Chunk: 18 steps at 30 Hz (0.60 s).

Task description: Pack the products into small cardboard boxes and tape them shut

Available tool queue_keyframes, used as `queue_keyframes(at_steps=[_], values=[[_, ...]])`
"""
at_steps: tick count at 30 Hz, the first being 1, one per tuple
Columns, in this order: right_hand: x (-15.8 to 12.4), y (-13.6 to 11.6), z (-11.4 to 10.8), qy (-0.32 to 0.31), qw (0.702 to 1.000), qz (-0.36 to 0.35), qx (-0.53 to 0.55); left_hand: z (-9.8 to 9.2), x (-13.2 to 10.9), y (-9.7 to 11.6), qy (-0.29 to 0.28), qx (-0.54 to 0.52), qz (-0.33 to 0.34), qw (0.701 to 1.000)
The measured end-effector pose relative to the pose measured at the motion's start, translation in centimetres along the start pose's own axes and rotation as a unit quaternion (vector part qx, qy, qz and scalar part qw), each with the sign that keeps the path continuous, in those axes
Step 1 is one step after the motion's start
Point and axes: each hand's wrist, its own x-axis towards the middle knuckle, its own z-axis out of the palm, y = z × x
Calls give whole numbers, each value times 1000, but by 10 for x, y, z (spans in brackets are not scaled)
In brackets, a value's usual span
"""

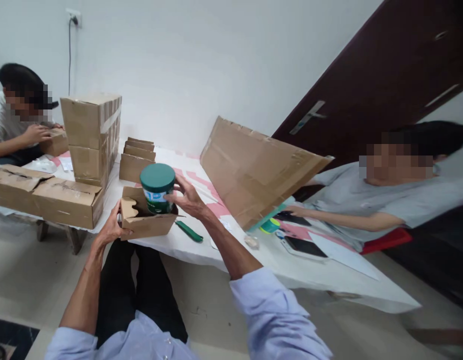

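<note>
My right hand is closed on a green jar with a green lid and a blue-white label. The jar stands nearly upright at the mouth of a small open cardboard box, its lower end hidden behind the box's front wall. My left hand grips that box by its left side, thumb along the front. The box sits at the near edge of the white-covered table. Just right of it lies a green box cutter.
Tall stacked cartons and low closed boxes stand left. Behind my box are several open cartons. A big cardboard sheet leans at right, beside a tape roll and a tablet. One person sits on each side.
</note>
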Motion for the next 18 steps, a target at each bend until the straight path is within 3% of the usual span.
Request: queue_keyframes(at_steps=[2,4,8,9,13,18], values=[[6,-5,-10,49,998,-9,42,-5,3,5,28,45,-19,998],[8,-12,-17,79,995,-17,62,-9,0,17,91,100,-17,991],[-4,-34,-8,94,991,-21,98,-3,-9,70,218,121,58,967],[-9,-39,0,92,988,-18,120,3,-11,87,204,104,73,971],[-27,-59,35,101,972,16,209,34,-13,142,48,-27,96,994],[-42,-74,61,153,964,34,215,53,-24,165,73,-80,119,987]])
